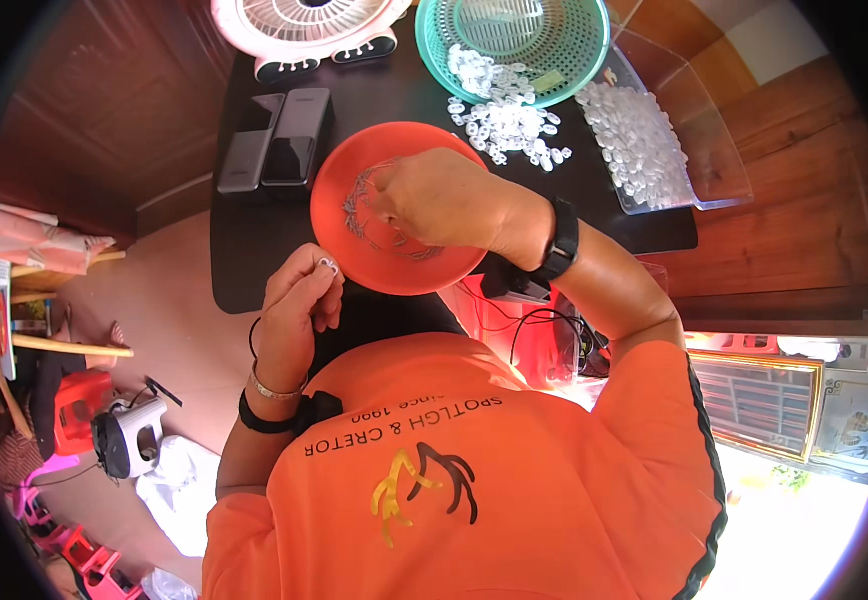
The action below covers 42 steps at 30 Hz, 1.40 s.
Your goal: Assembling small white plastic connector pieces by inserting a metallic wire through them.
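Observation:
An orange-red bowl (pixel 401 275) sits at the table's near edge, with thin grey metal pins, like small nails, (pixel 357 205) scattered in a ring inside it. Over the bowl my right hand (pixel 444 200) is closed, fingertips down among the pins; whatever it pinches is hidden. Just outside the bowl's lower left rim, my left hand (pixel 302 292) grips a small white plastic piece (pixel 328 266) between thumb and forefinger. Similar small white pieces with holes (pixel 509 128) lie heaped beyond the bowl, spilling from a tipped green basket (pixel 594 55).
A clear plastic tray (pixel 709 190) with many whitish pieces (pixel 639 145) stands at the right of the black table (pixel 244 245). Two grey phone-like devices, one on a box (pixel 297 135), lie left of the bowl. A pink-white fan (pixel 309 25) stands at the back.

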Motion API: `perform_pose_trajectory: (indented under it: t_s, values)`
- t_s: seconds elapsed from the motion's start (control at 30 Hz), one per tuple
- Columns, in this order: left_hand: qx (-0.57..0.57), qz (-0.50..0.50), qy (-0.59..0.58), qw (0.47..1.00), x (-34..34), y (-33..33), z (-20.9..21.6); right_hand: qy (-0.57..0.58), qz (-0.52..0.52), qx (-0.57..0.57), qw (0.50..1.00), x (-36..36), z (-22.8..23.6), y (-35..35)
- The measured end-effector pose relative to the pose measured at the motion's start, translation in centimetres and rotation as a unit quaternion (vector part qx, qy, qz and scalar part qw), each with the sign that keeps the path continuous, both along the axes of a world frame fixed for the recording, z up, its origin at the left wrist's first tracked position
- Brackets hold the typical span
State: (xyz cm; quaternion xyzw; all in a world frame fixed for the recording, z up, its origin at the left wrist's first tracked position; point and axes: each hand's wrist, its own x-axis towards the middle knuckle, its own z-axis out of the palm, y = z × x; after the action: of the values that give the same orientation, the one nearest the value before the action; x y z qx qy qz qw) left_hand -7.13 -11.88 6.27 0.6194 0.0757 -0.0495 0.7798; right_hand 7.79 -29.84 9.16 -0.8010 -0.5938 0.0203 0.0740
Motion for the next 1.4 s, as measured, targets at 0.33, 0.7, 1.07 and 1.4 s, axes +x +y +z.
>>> perform_pose_trajectory:
  t_s: [0.33, 0.7, 1.07, 1.4]
  values:
    - [-0.004, -0.033, 0.001, 0.999, 0.3, 0.0, -0.7, -0.079, -0.01, -0.082, 0.993, -2.8, -0.8, 0.6]
    - [0.021, -0.048, -0.012, 0.999, 1.2, -1.0, 0.7, 0.251, -0.176, 0.213, 0.928, -1.3, 0.9, -1.8]
    - [0.058, -0.061, -0.103, 0.991, 2.8, -3.8, 2.4, 0.58, -0.218, 0.364, 0.695, -3.8, 1.0, -4.3]
    - [0.095, -0.059, -0.124, 0.986, 2.6, -4.5, 2.3, 0.599, -0.167, 0.383, 0.683, -5.5, 0.0, -3.8]
